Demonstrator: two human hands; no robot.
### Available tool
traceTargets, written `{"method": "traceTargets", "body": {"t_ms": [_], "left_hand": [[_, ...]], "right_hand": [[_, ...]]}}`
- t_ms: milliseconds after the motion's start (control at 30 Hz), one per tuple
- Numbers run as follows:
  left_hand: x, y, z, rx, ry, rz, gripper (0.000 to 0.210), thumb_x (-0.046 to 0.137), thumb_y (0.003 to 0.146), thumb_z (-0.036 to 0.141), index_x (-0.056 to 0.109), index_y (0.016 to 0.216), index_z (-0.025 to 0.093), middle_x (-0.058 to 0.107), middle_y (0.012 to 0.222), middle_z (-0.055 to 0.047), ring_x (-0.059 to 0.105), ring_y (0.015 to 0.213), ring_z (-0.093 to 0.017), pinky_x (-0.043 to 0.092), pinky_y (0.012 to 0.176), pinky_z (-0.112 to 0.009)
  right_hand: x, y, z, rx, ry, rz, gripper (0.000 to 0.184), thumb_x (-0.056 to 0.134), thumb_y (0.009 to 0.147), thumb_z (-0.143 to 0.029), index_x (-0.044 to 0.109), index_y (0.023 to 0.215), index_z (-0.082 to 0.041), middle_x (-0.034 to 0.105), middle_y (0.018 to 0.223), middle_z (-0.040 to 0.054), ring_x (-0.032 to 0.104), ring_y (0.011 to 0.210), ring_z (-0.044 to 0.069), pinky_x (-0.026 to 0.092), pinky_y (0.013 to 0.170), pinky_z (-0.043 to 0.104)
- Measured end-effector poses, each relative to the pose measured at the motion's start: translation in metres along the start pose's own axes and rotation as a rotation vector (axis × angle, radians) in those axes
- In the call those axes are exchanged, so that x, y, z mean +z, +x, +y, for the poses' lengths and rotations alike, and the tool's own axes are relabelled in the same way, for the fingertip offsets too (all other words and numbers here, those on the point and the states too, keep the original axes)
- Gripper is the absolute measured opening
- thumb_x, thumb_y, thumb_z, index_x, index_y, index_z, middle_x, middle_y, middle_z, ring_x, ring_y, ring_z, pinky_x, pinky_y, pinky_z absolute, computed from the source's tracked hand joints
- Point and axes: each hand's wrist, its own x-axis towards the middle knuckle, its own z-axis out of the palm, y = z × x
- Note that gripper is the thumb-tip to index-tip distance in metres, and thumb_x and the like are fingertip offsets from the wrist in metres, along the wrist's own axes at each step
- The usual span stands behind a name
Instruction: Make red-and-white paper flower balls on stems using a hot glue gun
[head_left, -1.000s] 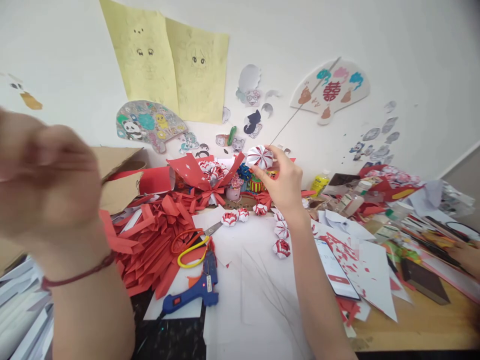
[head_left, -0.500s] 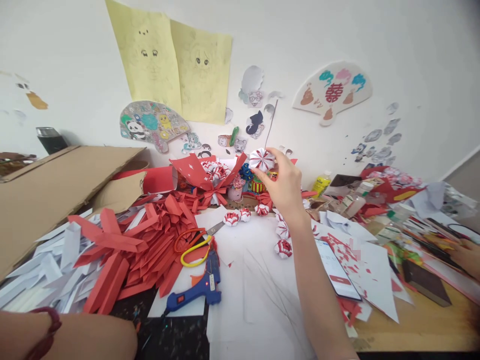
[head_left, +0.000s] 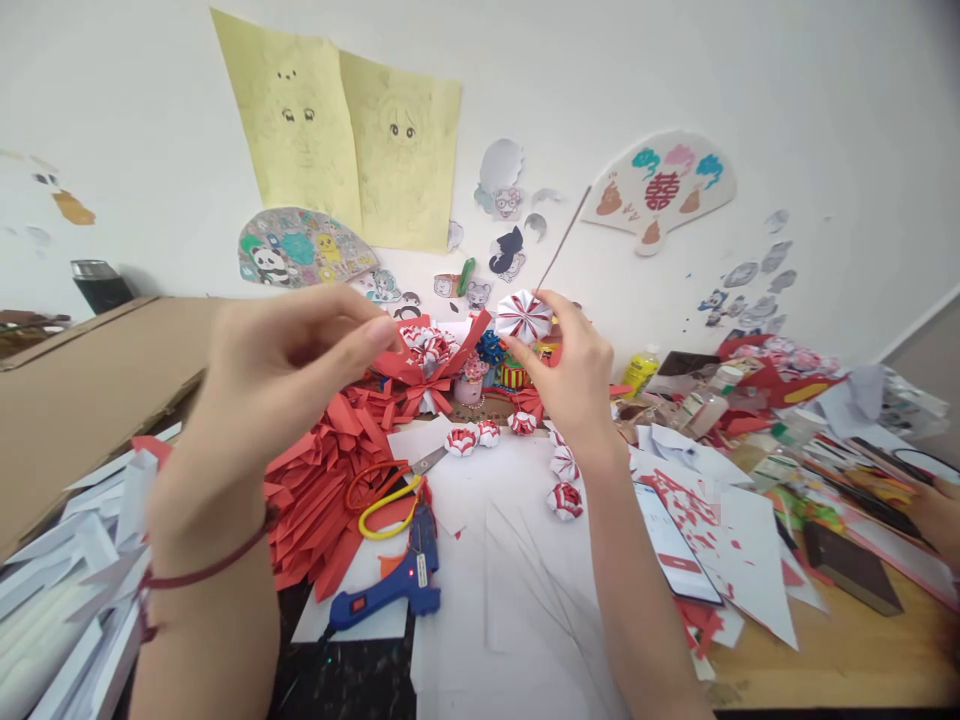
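Note:
My right hand (head_left: 574,370) pinches a red-and-white folded paper flower (head_left: 523,318) between thumb and fingers, its striped pleated face toward me. From behind the flower a thin wire stem (head_left: 564,238) slants up to the right. My left hand (head_left: 300,360) is raised at the left, thumb and index finger drawn together; whatever may lie between them is hidden. Below it are folded red paper strips (head_left: 322,490). Several more paper flowers (head_left: 565,500) lie on the white paper (head_left: 480,560), along with loose thin wires (head_left: 551,580).
A blue glue gun (head_left: 401,575) and orange-and-yellow scissors (head_left: 390,495) lie near the middle. White paper strips (head_left: 97,540) pile up at left beside cardboard (head_left: 112,380). On the right are a phone (head_left: 679,545), bottles (head_left: 709,398) and another person's hand (head_left: 937,510).
My left hand has risen into view from the lower left toward the flower. The wire stem now tilts further right; my right hand stays in nearly the same place.

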Motion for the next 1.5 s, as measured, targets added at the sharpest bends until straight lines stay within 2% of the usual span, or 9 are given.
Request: {"method": "traceTargets", "body": {"t_ms": [100, 267, 433, 600, 733, 833, 1133, 1333, 1500], "left_hand": [[0.025, 0.01, -0.013, -0.103, 0.007, -0.119, 0.033, 0.068, 0.091, 0.042, 0.064, 0.068, 0.018, 0.049, 0.054, 0.003, 0.037, 0.05, -0.008, 0.026, 0.045, -0.024], [0.058, 0.009, -0.035, -0.126, 0.023, -0.095, 0.025, 0.067, 0.091, 0.044, 0.069, 0.084, 0.02, 0.055, 0.056, 0.003, 0.044, 0.051, -0.01, 0.034, 0.051, -0.024], [0.08, 0.001, -0.024, -0.173, -0.125, -0.042, 0.024, 0.071, 0.088, 0.045, 0.07, 0.085, 0.021, 0.057, 0.062, 0.002, 0.044, 0.053, -0.01, 0.036, 0.052, -0.024], [0.088, 0.0, -0.019, -0.213, -0.119, 0.027, 0.021, 0.075, 0.085, 0.042, 0.073, 0.084, 0.021, 0.055, 0.059, 0.003, 0.046, 0.053, -0.01, 0.038, 0.052, -0.023], [0.09, 0.0, -0.022, -0.214, -0.1, 0.059, 0.015, 0.076, 0.083, 0.035, 0.073, 0.083, 0.021, 0.048, 0.052, 0.006, 0.042, 0.048, -0.008, 0.036, 0.047, -0.021], [0.089, 0.001, -0.023, -0.25, -0.15, 0.059, 0.013, 0.075, 0.083, 0.032, 0.072, 0.082, 0.02, 0.053, 0.054, 0.005, 0.045, 0.049, -0.008, 0.038, 0.048, -0.021], [0.082, 0.005, -0.018, -0.352, -0.359, -0.012, 0.018, 0.075, 0.083, 0.034, 0.068, 0.08, 0.018, 0.05, 0.057, 0.004, 0.044, 0.051, -0.009, 0.037, 0.046, -0.022], [0.062, 0.01, -0.019, -0.403, -0.469, -0.008, 0.02, 0.074, 0.084, 0.037, 0.066, 0.079, 0.019, 0.034, 0.053, 0.007, 0.025, 0.045, -0.006, 0.016, 0.042, -0.025], [0.033, 0.018, -0.014, -0.316, -0.593, 0.164, 0.019, 0.079, 0.078, 0.033, 0.064, 0.076, 0.02, 0.025, 0.056, 0.006, 0.016, 0.046, -0.006, 0.007, 0.044, -0.029]], "right_hand": [[-0.003, 0.0, -0.005, -0.04, 0.018, 0.019, 0.048, 0.069, 0.091, -0.025, 0.055, 0.137, -0.025, 0.067, 0.131, 0.0097, 0.065, 0.119, 0.027, 0.054, 0.104, 0.048], [-0.006, -0.002, -0.019, -0.089, 0.039, 0.014, 0.048, 0.067, 0.093, -0.024, 0.054, 0.139, -0.027, 0.066, 0.133, 0.0076, 0.064, 0.122, 0.026, 0.055, 0.106, 0.047], [-0.002, -0.006, -0.029, -0.125, 0.043, -0.02, 0.046, 0.062, 0.096, -0.024, 0.052, 0.14, -0.029, 0.065, 0.133, 0.0063, 0.063, 0.124, 0.025, 0.055, 0.107, 0.044], [0.004, -0.011, -0.034, -0.185, 0.0, -0.014, 0.047, 0.055, 0.098, -0.017, 0.049, 0.143, -0.027, 0.063, 0.134, 0.0076, 0.061, 0.126, 0.024, 0.053, 0.11, 0.041], [0.01, -0.014, -0.036, -0.218, -0.069, 0.01, 0.045, 0.053, 0.099, -0.017, 0.049, 0.143, -0.026, 0.064, 0.132, 0.0096, 0.062, 0.125, 0.025, 0.054, 0.108, 0.042], [0.014, -0.015, -0.036, -0.206, -0.101, 0.025, 0.046, 0.053, 0.1, -0.022, 0.048, 0.145, -0.029, 0.064, 0.131, 0.0094, 0.063, 0.123, 0.025, 0.055, 0.106, 0.043], [0.011, -0.014, -0.037, -0.152, -0.007, 0.056, 0.043, 0.057, 0.1, -0.027, 0.05, 0.142, -0.027, 0.065, 0.131, 0.0084, 0.063, 0.123, 0.025, 0.053, 0.109, 0.042], [0.006, -0.01, -0.031, -0.111, -0.003, 0.104, 0.042, 0.064, 0.096, -0.03, 0.054, 0.136, -0.027, 0.067, 0.129, 0.0077, 0.065, 0.119, 0.025, 0.055, 0.104, 0.041], [0.004, -0.007, -0.022, -0.072, -0.002, 0.112, 0.042, 0.064, 0.095, -0.03, 0.055, 0.136, -0.028, 0.066, 0.13, 0.0083, 0.065, 0.118, 0.025, 0.055, 0.103, 0.043]]}}
